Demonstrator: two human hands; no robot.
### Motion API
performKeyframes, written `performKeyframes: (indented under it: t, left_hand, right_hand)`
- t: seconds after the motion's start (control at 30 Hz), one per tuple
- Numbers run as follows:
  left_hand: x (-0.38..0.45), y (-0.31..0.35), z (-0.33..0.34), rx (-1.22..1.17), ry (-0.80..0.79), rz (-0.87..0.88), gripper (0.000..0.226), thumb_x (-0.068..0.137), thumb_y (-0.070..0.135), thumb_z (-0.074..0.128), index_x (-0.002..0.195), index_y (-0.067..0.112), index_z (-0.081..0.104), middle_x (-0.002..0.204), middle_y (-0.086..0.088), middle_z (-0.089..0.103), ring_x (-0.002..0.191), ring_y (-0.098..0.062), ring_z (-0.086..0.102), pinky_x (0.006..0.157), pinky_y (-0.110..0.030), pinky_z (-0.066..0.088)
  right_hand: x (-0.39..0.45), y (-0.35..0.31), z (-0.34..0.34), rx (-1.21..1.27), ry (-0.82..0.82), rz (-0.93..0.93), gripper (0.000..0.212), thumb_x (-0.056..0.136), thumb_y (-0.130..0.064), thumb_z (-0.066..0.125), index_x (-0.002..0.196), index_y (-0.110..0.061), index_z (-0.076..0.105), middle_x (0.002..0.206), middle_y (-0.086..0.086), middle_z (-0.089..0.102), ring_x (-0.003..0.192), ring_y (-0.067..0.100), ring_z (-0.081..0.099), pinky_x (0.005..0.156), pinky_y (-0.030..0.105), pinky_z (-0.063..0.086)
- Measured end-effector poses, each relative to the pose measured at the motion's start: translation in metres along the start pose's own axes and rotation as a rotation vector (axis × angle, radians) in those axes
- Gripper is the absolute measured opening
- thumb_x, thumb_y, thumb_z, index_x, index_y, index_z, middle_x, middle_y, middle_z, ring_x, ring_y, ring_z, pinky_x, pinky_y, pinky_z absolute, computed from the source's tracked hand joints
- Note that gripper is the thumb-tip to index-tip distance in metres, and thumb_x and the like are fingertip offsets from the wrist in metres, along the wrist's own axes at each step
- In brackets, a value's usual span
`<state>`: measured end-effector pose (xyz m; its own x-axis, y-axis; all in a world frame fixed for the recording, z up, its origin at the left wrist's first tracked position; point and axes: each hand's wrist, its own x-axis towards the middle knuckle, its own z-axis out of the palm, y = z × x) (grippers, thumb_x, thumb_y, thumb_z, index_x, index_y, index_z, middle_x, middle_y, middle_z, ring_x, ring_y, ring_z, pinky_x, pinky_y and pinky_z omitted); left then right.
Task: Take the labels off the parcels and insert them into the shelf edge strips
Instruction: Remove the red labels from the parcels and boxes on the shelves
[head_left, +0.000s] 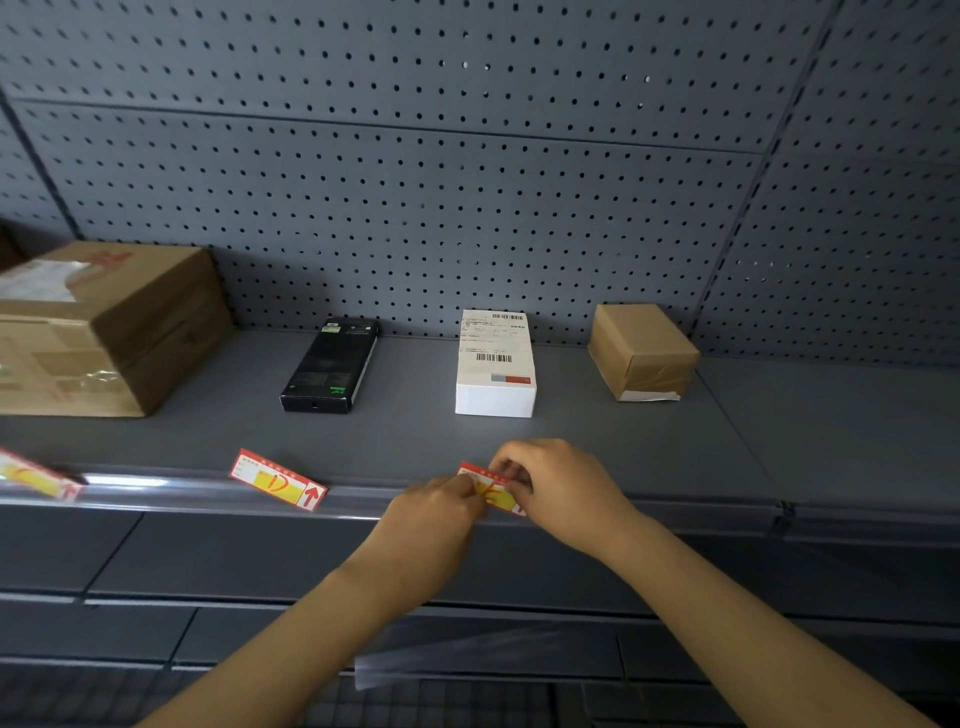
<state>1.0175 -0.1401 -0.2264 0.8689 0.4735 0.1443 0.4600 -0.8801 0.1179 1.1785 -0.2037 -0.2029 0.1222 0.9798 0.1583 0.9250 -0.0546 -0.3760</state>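
Note:
A red and yellow label (492, 490) sits at the clear edge strip (166, 488) of the grey shelf, in front of the white parcel (495, 366). My left hand (436, 512) pinches its left end and my right hand (558, 486) pinches its right end; most of the label is hidden by my fingers. A second label (278, 479) stands tilted in the strip in front of the black box (330, 366). A third label (36, 475) sits in the strip at the far left.
A large cardboard box (104, 327) stands at the left of the shelf (675, 447) and a small cardboard box (643, 351) at the right. A pegboard wall (467, 182) closes the back. Lower shelves lie below my forearms.

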Motion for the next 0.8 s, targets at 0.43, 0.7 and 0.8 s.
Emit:
performKeyframes:
  t: [0.43,0.7,0.8]
  left_hand:
    - [-0.019,-0.023,-0.039,-0.049,0.096,-0.229,0.029,0.091,0.023,0.051,0.119,0.027,0.056,0.119,0.003,0.059,0.101,-0.023,0.061,0.08,-0.034,0.05]
    - [-0.094,-0.084,-0.078,0.021,0.161,-0.465,0.029,0.09,0.026,0.054,0.118,0.025,0.058,0.115,0.001,0.062,0.103,-0.023,0.061,0.088,-0.035,0.047]
    - [-0.138,-0.112,-0.094,0.038,0.159,-0.544,0.03,0.089,0.023,0.053,0.118,0.027,0.058,0.117,0.003,0.062,0.104,-0.021,0.06,0.087,-0.033,0.047]
  right_hand:
    - [0.01,-0.028,-0.002,-0.096,0.083,-0.139,0.021,0.088,-0.016,0.059,0.108,-0.018,0.061,0.111,0.001,0.064,0.105,0.021,0.053,0.078,0.032,0.045]
    - [0.039,-0.109,0.024,-0.034,0.04,-0.346,0.021,0.09,-0.023,0.058,0.112,-0.022,0.061,0.112,-0.004,0.064,0.107,0.019,0.053,0.087,0.032,0.044]
    - [0.052,-0.156,0.041,0.014,0.003,-0.43,0.017,0.089,-0.023,0.06,0.107,-0.022,0.062,0.105,-0.005,0.063,0.103,0.018,0.052,0.078,0.028,0.041]
